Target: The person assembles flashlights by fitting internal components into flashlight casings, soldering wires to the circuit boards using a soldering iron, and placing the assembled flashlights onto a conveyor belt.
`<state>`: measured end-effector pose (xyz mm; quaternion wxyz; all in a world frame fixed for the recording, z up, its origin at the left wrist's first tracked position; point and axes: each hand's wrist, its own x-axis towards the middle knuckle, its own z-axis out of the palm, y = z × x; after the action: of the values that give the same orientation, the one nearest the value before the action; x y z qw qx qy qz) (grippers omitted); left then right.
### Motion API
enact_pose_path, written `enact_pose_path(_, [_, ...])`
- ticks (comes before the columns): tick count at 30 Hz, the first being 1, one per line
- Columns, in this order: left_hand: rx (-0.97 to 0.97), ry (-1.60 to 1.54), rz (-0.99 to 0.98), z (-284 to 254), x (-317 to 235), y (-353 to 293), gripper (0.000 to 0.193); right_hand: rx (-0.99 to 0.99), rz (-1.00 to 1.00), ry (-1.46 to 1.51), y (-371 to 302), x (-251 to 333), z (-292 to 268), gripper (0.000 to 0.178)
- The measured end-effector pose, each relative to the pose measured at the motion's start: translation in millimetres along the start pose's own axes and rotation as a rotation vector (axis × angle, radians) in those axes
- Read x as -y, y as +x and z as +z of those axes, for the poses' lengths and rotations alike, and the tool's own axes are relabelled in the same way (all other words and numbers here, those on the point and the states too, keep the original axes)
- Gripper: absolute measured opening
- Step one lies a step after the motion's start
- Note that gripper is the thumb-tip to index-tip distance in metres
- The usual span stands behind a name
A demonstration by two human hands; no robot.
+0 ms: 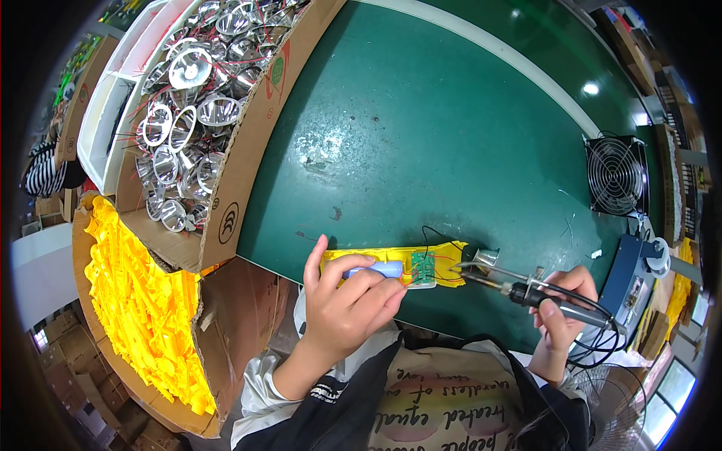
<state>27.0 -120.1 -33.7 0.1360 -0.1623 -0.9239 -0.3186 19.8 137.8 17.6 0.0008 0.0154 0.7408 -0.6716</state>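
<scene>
My left hand lies over the left part of a yellow plastic housing, its thumb and fingers around a blue cylindrical battery inside it. To the right of the battery, a small green circuit board with thin red and black wires sits in the housing. A silver reflector cup rests at the housing's right end. My right hand grips a black-handled soldering iron, with a thin metal guide tube above it. The iron's tip points at the wires near the board; whether it touches them I cannot tell.
A carton full of silver reflectors with red wires stands at the left. Below it, another carton holds yellow plastic parts. On the right are a black fan, a blue-grey box and a white spool. The green tabletop stretches ahead.
</scene>
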Motion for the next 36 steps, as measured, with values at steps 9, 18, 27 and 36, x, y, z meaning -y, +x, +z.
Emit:
enact_pose_path(9, [0.046,-0.044,0.035,-1.6,6.3,1.6,0.017,-0.128,-0.105,0.157,41.2,-17.0,-18.2,0.022])
enact_pose_path(18, [0.004,-0.13,0.054,8.1,9.4,-2.0,0.02,-0.194,-0.054,0.259,41.7,-39.8,-18.9,0.022])
enact_pose_path(27, [0.0,-0.056,0.154,13.9,15.2,-6.1,0.012,-0.195,-0.054,0.253,41.2,-43.3,-22.1,0.018])
enact_pose_path(36, [-0.05,-0.039,0.159,18.1,16.7,-7.2,0.011,-0.206,-0.043,0.242,42.4,-42.7,-23.0,0.014])
